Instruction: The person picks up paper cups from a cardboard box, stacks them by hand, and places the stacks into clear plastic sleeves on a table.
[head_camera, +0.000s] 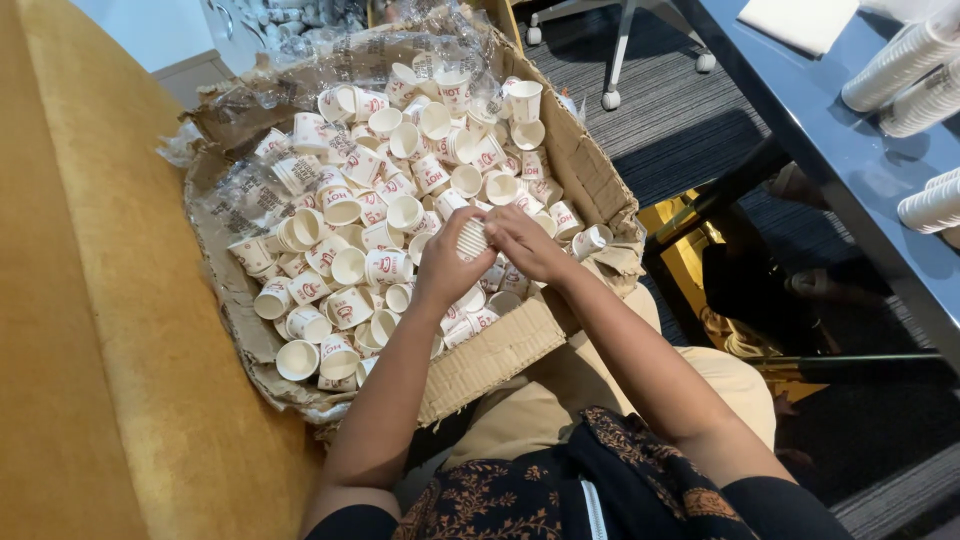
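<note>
A torn cardboard box (520, 345) rests on my lap and the yellow sofa, filled with several small white paper cups (345, 265) printed in red. My left hand (447, 268) grips a short stack of nested cups (470, 238) held sideways above the box. My right hand (525, 243) meets it from the right, with its fingertips on the open end of the stack. Both hands hover over the box's near right part.
Crumpled clear plastic wrap (400, 45) lines the box's far and left sides. A yellow sofa (90, 330) fills the left. A dark blue table (850, 150) at the right carries long stacks of white cups (900, 65). Chair legs on castors (612, 98) stand on striped carpet.
</note>
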